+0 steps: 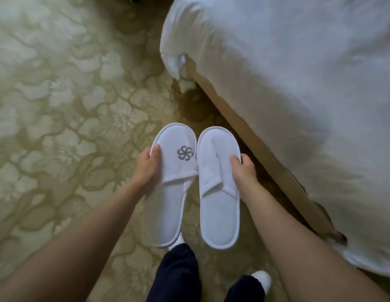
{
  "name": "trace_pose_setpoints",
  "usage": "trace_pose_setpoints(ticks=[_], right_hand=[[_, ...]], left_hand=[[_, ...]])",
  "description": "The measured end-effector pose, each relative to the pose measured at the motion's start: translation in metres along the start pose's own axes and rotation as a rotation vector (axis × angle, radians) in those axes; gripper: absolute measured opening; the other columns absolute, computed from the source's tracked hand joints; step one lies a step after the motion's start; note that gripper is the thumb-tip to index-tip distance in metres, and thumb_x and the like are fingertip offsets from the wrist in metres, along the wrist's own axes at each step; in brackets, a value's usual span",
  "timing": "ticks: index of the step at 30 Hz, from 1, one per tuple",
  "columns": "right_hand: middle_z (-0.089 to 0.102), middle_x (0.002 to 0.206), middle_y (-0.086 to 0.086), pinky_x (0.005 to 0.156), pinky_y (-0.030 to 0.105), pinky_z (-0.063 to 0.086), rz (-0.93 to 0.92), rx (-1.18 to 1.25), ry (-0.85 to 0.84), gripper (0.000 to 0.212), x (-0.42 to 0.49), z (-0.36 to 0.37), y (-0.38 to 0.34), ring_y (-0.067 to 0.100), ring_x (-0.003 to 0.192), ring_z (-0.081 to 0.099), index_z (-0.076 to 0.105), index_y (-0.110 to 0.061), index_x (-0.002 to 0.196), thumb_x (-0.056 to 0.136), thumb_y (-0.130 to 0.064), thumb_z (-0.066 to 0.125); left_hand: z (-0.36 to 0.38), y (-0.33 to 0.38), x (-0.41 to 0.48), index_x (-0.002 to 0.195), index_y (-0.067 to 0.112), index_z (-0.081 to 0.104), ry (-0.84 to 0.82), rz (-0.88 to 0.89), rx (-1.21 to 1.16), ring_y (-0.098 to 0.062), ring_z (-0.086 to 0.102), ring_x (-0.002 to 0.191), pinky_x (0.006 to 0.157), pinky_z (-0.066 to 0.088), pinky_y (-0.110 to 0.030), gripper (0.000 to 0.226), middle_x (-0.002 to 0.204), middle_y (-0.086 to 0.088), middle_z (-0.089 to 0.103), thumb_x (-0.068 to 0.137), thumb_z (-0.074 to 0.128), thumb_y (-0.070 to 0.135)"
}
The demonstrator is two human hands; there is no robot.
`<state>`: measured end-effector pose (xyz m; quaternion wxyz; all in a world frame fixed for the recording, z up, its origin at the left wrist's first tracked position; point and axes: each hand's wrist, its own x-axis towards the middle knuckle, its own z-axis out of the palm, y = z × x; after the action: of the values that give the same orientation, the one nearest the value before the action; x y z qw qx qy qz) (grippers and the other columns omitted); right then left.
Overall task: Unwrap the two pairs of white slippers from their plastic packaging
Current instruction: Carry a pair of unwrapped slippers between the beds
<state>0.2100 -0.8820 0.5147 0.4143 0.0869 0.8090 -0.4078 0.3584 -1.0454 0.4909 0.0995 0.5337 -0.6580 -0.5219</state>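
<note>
I hold one white slipper in each hand, side by side above the carpet, toes pointing away from me. The left slipper (pixel 167 192) bears a grey swirl logo on its upper; my left hand (pixel 147 168) grips its outer edge. The right slipper (pixel 219 192) has its upper folded flat and shows no logo; my right hand (pixel 244 171) grips its outer edge. No plastic wrapping shows on either slipper. No second pair and no packaging are in view.
A bed with white linen (pixel 298 83) and a wooden base rail (pixel 255 149) fills the right side. A green floral carpet (pixel 58 105) covers the floor. My legs in dark trousers (pixel 178 275) and white footwear (pixel 262 280) stand below.
</note>
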Motion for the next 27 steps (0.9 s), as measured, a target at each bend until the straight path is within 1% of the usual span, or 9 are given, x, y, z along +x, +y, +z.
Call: trace_pose_setpoints(ticks=[3,5,8,13,16,20,22,24,27], right_hand=[[0.053,0.124,0.005,0.084,0.037,0.052,-0.090,-0.070,-0.071,0.039,0.000,0.065,-0.038,0.021,0.104,0.056,0.041,-0.024,0.132,0.096,-0.038,0.042],[0.053,0.128,0.005,0.093,0.043,0.052,-0.144,-0.089,-0.119,0.040,-0.001,0.102,-0.055,0.023,0.111,0.056,0.041,-0.024,0.133,0.096,-0.036,0.043],[0.053,0.132,0.006,0.099,0.048,0.048,-0.167,-0.116,-0.164,0.042,-0.003,0.147,-0.075,0.025,0.116,0.054,0.041,-0.023,0.136,0.095,-0.033,0.045],[0.053,0.133,0.007,0.102,0.048,0.046,-0.215,-0.177,-0.218,0.043,-0.001,0.196,-0.102,0.025,0.117,0.053,0.040,-0.021,0.139,0.096,-0.027,0.043],[0.051,0.135,0.007,0.102,0.047,0.044,-0.232,-0.199,-0.250,0.044,0.009,0.217,-0.121,0.025,0.120,0.051,0.039,-0.020,0.140,0.097,-0.026,0.041],[0.051,0.135,0.007,0.103,0.046,0.044,-0.248,-0.230,-0.276,0.044,0.033,0.248,-0.151,0.025,0.119,0.051,0.039,-0.019,0.140,0.097,-0.025,0.041],[0.051,0.131,0.006,0.098,0.040,0.045,-0.249,-0.249,-0.288,0.044,0.051,0.263,-0.169,0.022,0.113,0.052,0.039,-0.016,0.139,0.096,-0.025,0.042],[0.053,0.122,0.006,0.086,0.035,0.044,-0.242,-0.251,-0.287,0.041,0.071,0.273,-0.191,0.018,0.100,0.051,0.041,-0.014,0.134,0.095,-0.025,0.045],[0.053,0.112,0.005,0.078,0.034,0.043,-0.230,-0.267,-0.294,0.035,0.105,0.278,-0.230,0.018,0.092,0.052,0.044,-0.013,0.125,0.093,-0.027,0.047]], left_hand=[[-0.057,-0.018,0.032,0.095,0.004,0.061,0.072,-0.071,-0.043,-0.018,0.050,0.076,0.066,0.042,-0.027,0.035,0.085,-0.008,0.056,0.097,0.040,0.033],[-0.088,-0.031,0.048,0.088,0.007,0.056,0.143,-0.125,-0.055,-0.019,0.049,0.080,0.071,0.039,-0.032,0.032,0.084,-0.010,0.054,0.095,0.044,0.035],[-0.123,-0.045,0.064,0.075,0.013,0.047,0.205,-0.171,-0.082,-0.019,0.047,0.079,0.067,0.039,-0.033,0.030,0.077,-0.005,0.052,0.095,0.045,0.036],[-0.164,-0.050,0.081,0.097,0.004,0.056,0.259,-0.185,-0.149,-0.020,0.051,0.086,0.078,0.043,-0.036,0.031,0.093,-0.013,0.057,0.096,0.042,0.032],[-0.182,-0.046,0.095,0.099,0.005,0.058,0.276,-0.203,-0.187,-0.021,0.053,0.087,0.084,0.047,-0.041,0.031,0.094,-0.014,0.059,0.096,0.043,0.032],[-0.199,-0.039,0.123,0.097,0.013,0.053,0.329,-0.217,-0.245,-0.018,0.052,0.086,0.069,0.041,-0.030,0.021,0.093,-0.007,0.057,0.098,0.040,0.029],[-0.203,-0.035,0.142,0.097,0.014,0.052,0.367,-0.245,-0.263,-0.018,0.052,0.081,0.064,0.038,-0.027,0.021,0.092,-0.004,0.056,0.099,0.037,0.028],[-0.205,-0.027,0.164,0.098,0.014,0.052,0.406,-0.278,-0.273,-0.017,0.051,0.082,0.064,0.038,-0.026,0.020,0.093,-0.004,0.055,0.099,0.036,0.027],[-0.204,-0.012,0.207,0.098,0.013,0.051,0.437,-0.341,-0.309,-0.018,0.050,0.092,0.078,0.037,-0.027,0.021,0.099,-0.009,0.055,0.099,0.035,0.027]])
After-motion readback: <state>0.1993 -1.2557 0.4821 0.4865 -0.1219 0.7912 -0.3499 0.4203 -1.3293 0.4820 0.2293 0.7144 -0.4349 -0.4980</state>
